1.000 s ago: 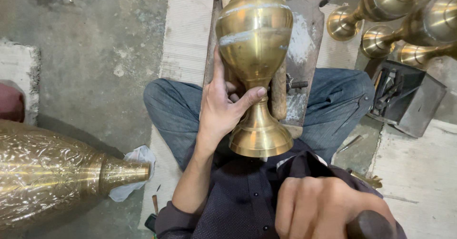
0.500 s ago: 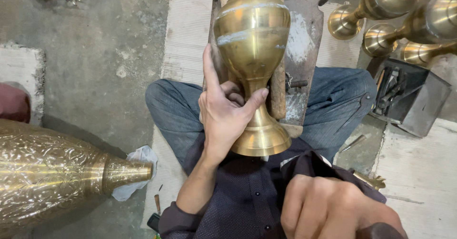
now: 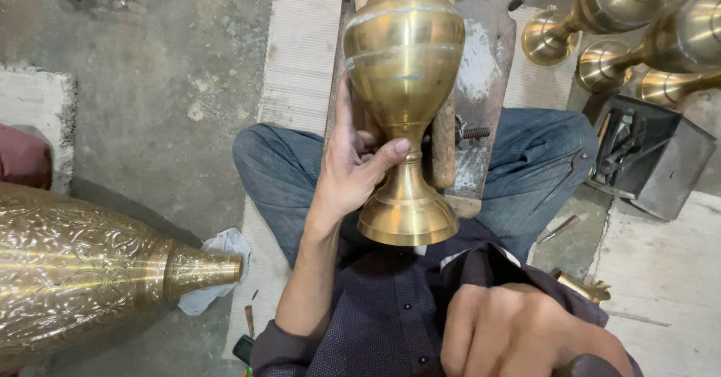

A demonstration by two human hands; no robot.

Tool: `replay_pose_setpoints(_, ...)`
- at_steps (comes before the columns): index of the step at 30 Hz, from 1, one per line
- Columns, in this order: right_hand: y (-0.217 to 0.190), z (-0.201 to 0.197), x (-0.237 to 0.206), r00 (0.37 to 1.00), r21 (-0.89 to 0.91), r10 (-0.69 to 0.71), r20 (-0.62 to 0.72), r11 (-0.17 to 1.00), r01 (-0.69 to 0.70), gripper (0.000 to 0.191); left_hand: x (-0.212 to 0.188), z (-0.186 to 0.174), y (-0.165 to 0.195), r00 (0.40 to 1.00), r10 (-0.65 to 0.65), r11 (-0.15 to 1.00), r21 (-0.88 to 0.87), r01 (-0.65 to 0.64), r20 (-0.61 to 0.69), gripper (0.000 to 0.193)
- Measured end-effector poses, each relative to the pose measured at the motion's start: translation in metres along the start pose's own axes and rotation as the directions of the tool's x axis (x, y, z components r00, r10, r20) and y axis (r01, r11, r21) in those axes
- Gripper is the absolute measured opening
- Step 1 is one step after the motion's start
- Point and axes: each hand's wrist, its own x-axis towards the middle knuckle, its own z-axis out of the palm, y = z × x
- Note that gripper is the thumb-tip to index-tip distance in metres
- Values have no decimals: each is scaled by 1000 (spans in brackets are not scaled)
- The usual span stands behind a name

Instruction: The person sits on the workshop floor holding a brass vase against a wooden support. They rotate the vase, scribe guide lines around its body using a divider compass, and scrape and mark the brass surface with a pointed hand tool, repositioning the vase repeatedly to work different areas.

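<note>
Two hands are at work over a plain brass vase that lies along a worn wooden block between the seated person's knees, its flared foot toward the body and its neck pointing away. The left hand is wrapped around the narrow stem just above the foot, thumb across the front and fingers behind, clamped on the metal. The right hand sits close under the camera, curled into a fist around a dark handle whose working end is out of view. To do this well, the grip on the stem should stay firm and low so the rounded belly cannot roll off the block, and the pale scribed bands round the belly should face upward. A large engraved brass vessel lies on the floor to the left, several smaller brass vases are stacked at upper right, and a metal tool tray stands beside the knee.
</note>
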Motion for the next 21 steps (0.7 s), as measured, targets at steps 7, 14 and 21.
replay_pose_setpoints(7,8,16,12,976,-33,-30,-216,999,24,20,1,7,10,995,86,994,-59,-89,-43,107)
replay_pose_setpoints(14,-5,2,8,998,-47,30,-51,998,-32,19,-3,20,31,979,19,974,224,27,-201,117)
replay_pose_setpoints(21,-6,6,17,992,-38,46,-119,998,-51,17,-1,11,22,993,-43,998,50,48,-108,113)
